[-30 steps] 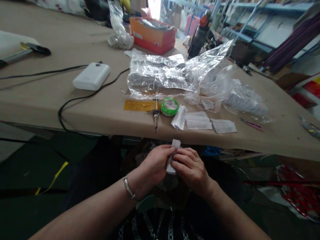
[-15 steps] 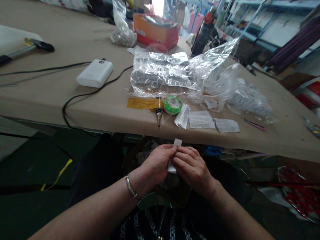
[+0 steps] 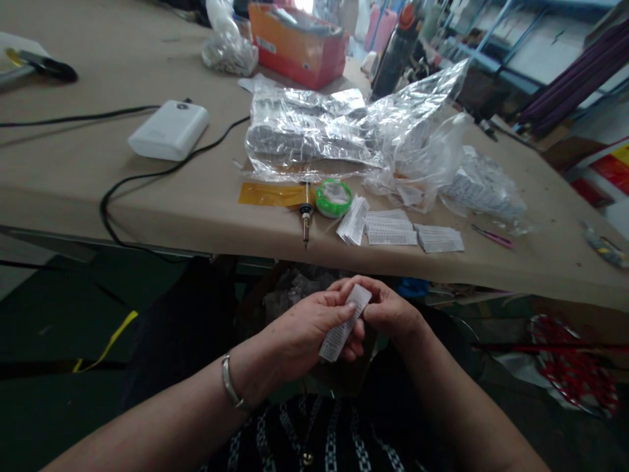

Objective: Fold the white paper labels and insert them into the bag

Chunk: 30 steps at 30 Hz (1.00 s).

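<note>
A narrow white label with rows of small print (image 3: 339,334) is held below the table's front edge, tilted with its upper end to the right. My left hand (image 3: 307,324) grips it, the thumb pressed flat on its printed face and the fingers behind it. My right hand (image 3: 393,311) is closed at the label's upper right edge, thumb and fingertips together there; its other fingers are partly hidden. On the table in front lie white printed labels in piles: a fanned one (image 3: 352,221), a middle one (image 3: 390,228) and a right one (image 3: 439,238).
Near the table's edge are a soldering iron (image 3: 305,219), a green-rimmed round container (image 3: 333,198), amber film (image 3: 270,194) and pink-handled tweezers (image 3: 493,236). Clear plastic bags (image 3: 314,134) lie behind. A white power bank (image 3: 170,131) and black cable (image 3: 105,203) are at left.
The label has turned so its printed face shows, leaning right. My right hand has shifted from over the label to its upper right edge. The camera view has shifted slightly.
</note>
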Each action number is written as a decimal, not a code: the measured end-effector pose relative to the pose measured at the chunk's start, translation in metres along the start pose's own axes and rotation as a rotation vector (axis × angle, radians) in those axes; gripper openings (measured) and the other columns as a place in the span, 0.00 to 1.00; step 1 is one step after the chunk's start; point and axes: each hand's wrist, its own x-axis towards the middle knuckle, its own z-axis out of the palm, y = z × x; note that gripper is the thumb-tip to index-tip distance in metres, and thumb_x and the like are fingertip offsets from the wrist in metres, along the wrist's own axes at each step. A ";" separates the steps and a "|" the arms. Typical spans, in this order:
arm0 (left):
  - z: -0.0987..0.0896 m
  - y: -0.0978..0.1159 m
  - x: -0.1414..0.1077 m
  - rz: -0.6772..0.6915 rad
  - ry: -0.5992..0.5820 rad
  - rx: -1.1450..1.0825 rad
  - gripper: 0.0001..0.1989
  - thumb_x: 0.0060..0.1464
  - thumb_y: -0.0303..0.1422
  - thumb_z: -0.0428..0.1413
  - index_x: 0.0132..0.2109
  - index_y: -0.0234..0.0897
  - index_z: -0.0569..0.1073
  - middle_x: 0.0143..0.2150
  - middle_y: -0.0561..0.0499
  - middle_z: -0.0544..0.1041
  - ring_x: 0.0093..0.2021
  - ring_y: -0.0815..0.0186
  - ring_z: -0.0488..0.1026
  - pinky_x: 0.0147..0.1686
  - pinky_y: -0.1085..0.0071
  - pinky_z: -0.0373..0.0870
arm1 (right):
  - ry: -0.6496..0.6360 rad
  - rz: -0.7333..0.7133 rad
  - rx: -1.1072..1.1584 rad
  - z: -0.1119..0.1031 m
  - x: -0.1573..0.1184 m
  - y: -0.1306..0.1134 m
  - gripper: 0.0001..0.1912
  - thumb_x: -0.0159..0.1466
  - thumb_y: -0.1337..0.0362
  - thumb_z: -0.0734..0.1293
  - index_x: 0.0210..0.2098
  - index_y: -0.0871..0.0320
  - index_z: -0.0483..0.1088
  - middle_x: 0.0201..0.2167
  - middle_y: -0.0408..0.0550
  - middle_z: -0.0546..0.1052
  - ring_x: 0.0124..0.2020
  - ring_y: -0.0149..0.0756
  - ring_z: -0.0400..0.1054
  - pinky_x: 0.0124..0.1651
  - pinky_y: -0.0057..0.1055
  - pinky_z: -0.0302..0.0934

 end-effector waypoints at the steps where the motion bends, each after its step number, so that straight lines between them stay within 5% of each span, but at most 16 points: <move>1: 0.000 0.000 0.000 -0.007 0.008 0.006 0.10 0.52 0.36 0.57 0.33 0.30 0.73 0.25 0.49 0.73 0.21 0.72 0.69 0.23 0.76 0.66 | -0.007 -0.016 0.029 0.001 0.001 0.001 0.18 0.53 0.55 0.72 0.39 0.58 0.68 0.49 0.53 0.71 0.44 0.41 0.70 0.44 0.38 0.67; 10: -0.006 -0.003 -0.002 -0.013 -0.052 0.113 0.12 0.50 0.36 0.57 0.27 0.30 0.72 0.23 0.47 0.74 0.22 0.70 0.69 0.25 0.74 0.65 | -0.060 0.052 0.116 0.004 0.004 -0.004 0.15 0.51 0.60 0.74 0.35 0.59 0.71 0.49 0.50 0.71 0.45 0.38 0.70 0.47 0.36 0.65; 13: -0.009 -0.004 -0.001 -0.018 -0.055 0.084 0.10 0.52 0.35 0.56 0.30 0.31 0.72 0.24 0.49 0.73 0.21 0.71 0.69 0.25 0.74 0.66 | -0.050 0.046 0.016 0.004 0.003 -0.008 0.19 0.53 0.57 0.73 0.41 0.57 0.71 0.47 0.50 0.72 0.44 0.38 0.70 0.48 0.37 0.65; 19: -0.017 -0.004 0.001 0.056 -0.010 -0.012 0.10 0.53 0.36 0.56 0.31 0.33 0.69 0.25 0.53 0.70 0.21 0.72 0.68 0.22 0.75 0.63 | 0.283 -0.198 -0.628 0.016 -0.006 -0.022 0.23 0.60 0.58 0.67 0.54 0.53 0.63 0.51 0.51 0.70 0.51 0.40 0.66 0.55 0.40 0.61; 23: -0.018 -0.005 0.002 0.079 0.024 -0.016 0.10 0.52 0.36 0.57 0.33 0.32 0.71 0.25 0.52 0.71 0.22 0.72 0.69 0.22 0.75 0.63 | 0.342 -0.304 -1.128 0.026 -0.007 -0.027 0.22 0.63 0.57 0.64 0.55 0.56 0.63 0.52 0.54 0.68 0.54 0.44 0.62 0.56 0.43 0.60; 30: -0.019 -0.005 0.002 0.106 0.039 -0.037 0.09 0.51 0.34 0.58 0.33 0.31 0.72 0.23 0.52 0.71 0.21 0.72 0.68 0.22 0.76 0.63 | 0.351 -0.352 -1.311 0.032 -0.001 -0.022 0.19 0.65 0.59 0.61 0.54 0.59 0.64 0.49 0.56 0.71 0.51 0.45 0.64 0.53 0.44 0.63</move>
